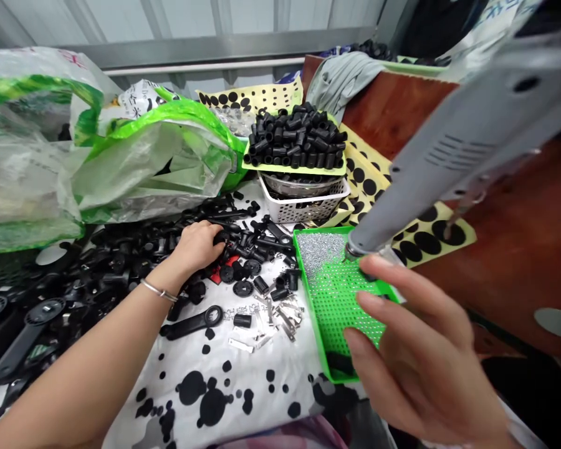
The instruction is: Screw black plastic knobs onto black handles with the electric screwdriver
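Note:
My left hand (196, 246) rests in a heap of black plastic parts (140, 265) and curls around one of them at the heap's near right side. A black lever-shaped part (191, 323) lies just below that hand. My right hand (416, 355) hangs over a green perforated tray (308, 274), fingers apart, with nothing visible in them. Small silver screws (320, 255) cover the tray's far corner. A grey electric screwdriver (430, 168) slants down from the upper right, its tip just above the tray and close to my right fingertips.
Loose black parts and silver metal clips (280, 315) lie on a black-blotched white cloth (206, 393). Behind stand a white plastic basket (303, 209), a tray of black cylinders (294, 140), and large plastic bags (154, 162). Sheets of black round stickers (430, 231) lie on a brown board (509, 249).

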